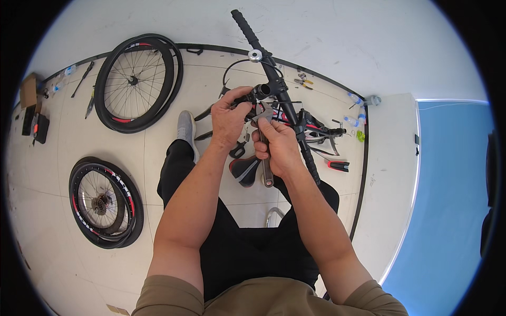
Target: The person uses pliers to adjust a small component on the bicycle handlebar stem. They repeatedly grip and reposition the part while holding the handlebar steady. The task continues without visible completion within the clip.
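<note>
Black handlebars [284, 97] with wrapped grips and a silver bell [255, 55] slant across the space in front of me. My left hand [230, 120] is closed around black parts by the handlebar stem [261, 91]; its fingertips are partly hidden. In my right hand [279, 145] is a metal adjustable wrench [268, 169]. Its jaws lie just below the stem, close to my left fingers, and its handle points down toward me; the exact contact is hidden. Beneath my hands is the black and red bicycle frame [313, 125], with a black saddle [245, 170] near my legs.
Two wheels with tyres [113, 118] lie overlapping at far left, with another wheel and tyre [74, 203] nearer. Pliers [303, 81], plastic bottles [352, 121] and a red-black piece [338, 166] lie right, near the wall. Boxes [28, 94] sit at the left edge.
</note>
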